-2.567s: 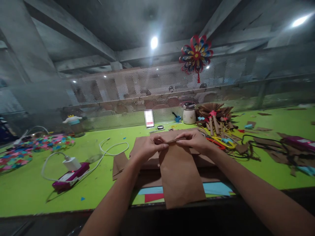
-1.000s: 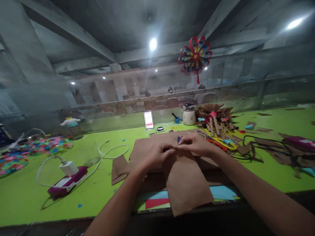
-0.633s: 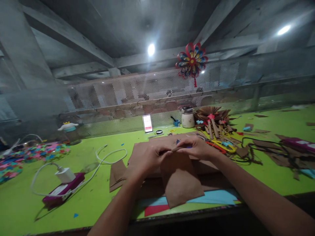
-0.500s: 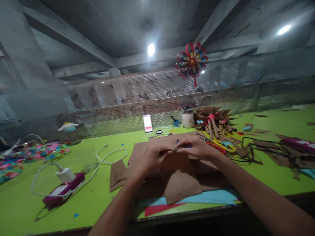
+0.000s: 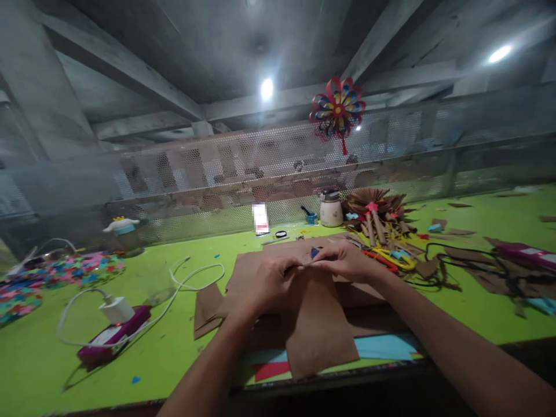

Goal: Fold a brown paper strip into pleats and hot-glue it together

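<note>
A piece of brown kraft paper (image 5: 321, 330) hangs down toward the table's front edge, its upper edge pinched between both hands. My left hand (image 5: 278, 278) is closed on the left part of that edge, fingers curled. My right hand (image 5: 345, 262) pinches the same edge just to the right, close to the left fingertips. Beneath lies a stack of larger brown paper sheets (image 5: 249, 266). Light blue paper (image 5: 386, 347) and red paper (image 5: 271, 371) stick out under the stack. A small dark blue thing (image 5: 314, 252) shows beside the right fingers; its kind is unclear.
A purple power strip (image 5: 115, 341) with a white charger and cable lies left. Behind stand a phone (image 5: 261, 219), a white jar (image 5: 331, 208) and a blue pot (image 5: 311, 218). Folded paper fans (image 5: 369, 202), yellow-handled scissors (image 5: 397, 259) and black cords (image 5: 460, 246) lie right.
The lower end of the brown paper has swung down and toward me, covering more of the red paper. Both hands stay nearly in place, still pinching its upper edge.
</note>
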`<action>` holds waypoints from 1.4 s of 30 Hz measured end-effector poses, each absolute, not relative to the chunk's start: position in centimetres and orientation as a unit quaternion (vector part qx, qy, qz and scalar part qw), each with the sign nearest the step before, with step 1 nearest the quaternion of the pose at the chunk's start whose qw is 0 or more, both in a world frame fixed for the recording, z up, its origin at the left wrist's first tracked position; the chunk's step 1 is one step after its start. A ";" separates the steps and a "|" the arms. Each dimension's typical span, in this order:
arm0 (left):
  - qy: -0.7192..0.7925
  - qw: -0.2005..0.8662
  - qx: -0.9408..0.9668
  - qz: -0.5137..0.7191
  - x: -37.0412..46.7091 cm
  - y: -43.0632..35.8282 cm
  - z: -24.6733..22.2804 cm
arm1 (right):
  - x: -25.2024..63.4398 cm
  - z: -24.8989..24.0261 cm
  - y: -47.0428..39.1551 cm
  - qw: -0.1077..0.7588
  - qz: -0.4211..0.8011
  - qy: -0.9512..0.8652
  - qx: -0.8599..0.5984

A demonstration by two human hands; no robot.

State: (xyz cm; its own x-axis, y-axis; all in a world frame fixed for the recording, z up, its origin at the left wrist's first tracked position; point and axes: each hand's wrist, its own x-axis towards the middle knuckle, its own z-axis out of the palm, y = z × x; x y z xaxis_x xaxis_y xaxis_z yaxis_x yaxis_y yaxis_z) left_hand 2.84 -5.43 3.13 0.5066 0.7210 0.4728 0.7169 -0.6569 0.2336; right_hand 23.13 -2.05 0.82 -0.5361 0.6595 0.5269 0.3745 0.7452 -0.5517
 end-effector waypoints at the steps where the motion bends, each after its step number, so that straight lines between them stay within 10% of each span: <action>1: 0.412 0.007 0.870 0.271 2.8 -5.3 2.9 | 23.1 0.9 -2.2 0.366 0.183 -0.862 -0.299; 42: 0.372 0.162 0.900 0.159 1.3 -2.9 1.4 | 22.3 0.2 -2.2 0.275 0.173 -0.904 -0.277</action>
